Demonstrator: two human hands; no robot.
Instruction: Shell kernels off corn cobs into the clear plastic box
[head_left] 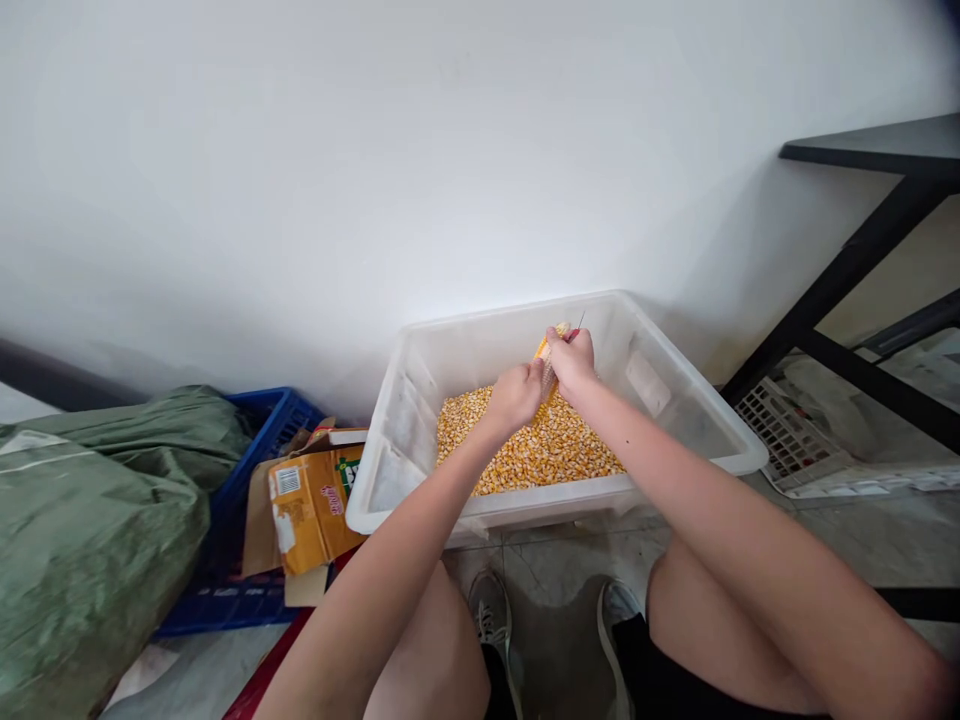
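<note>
My left hand [517, 396] is wrapped round the lower end of a corn cob [550, 376], which tilts up and to the right. Part of the cob looks bare and pale, while yellow kernels still cover its upper left side. Against the cob's upper end, my right hand [571, 360] is closed on a small red-handled tool [574, 333] with a thin metal shaft pointing up; its exact kind is too small to make out. Both hands are above a whitish plastic tub [480, 335]. Loose corn kernels [540, 455] lie in a layer over its bottom.
A white wall [450, 150] rises behind the tub. To the left are torn cardboard boxes [311, 510], a blue crate [274, 415] and a large green sack [112, 530]. At right stand a dark-framed table [862, 255] and a white basket [795, 430]. My shoes [491, 605] are on the floor below.
</note>
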